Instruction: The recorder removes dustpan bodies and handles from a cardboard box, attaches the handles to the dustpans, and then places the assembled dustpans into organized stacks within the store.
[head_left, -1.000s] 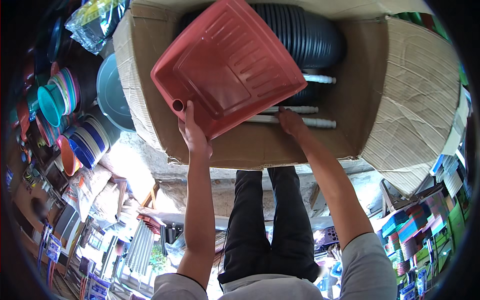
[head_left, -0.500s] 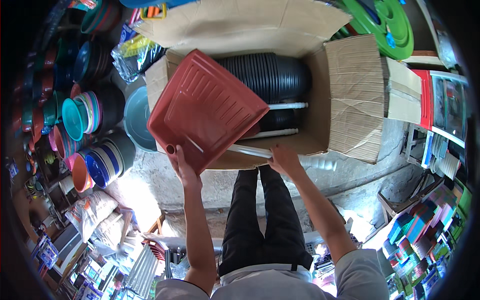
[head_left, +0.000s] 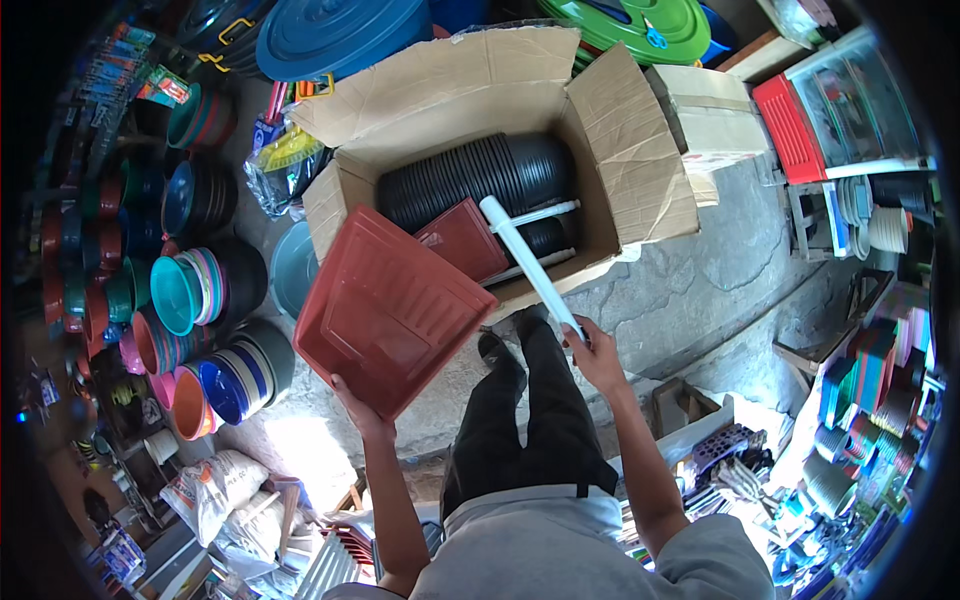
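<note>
My left hand grips the lower edge of a red plastic dustpan, fingers partly hidden behind it. The pan is tilted, its ridged inner face toward me, over the box's near left corner. My right hand is closed round the lower end of a white tube like a dustpan handle, which slants up over the box's near edge, apart from the pan. Inside the open cardboard box lie a nested stack of black plastic containers, another red pan and more white tubes.
Stacked coloured basins and buckets stand at the left, near white sacks. Large blue and green lids lie behind the box. A red-and-clear drawer unit is at the far right. Grey concrete floor surrounds the box.
My right hand has drawn the white tube clear of the box and turned it upward. The red dustpan has shifted lower and nearer me, uncovering another red pan in the box.
</note>
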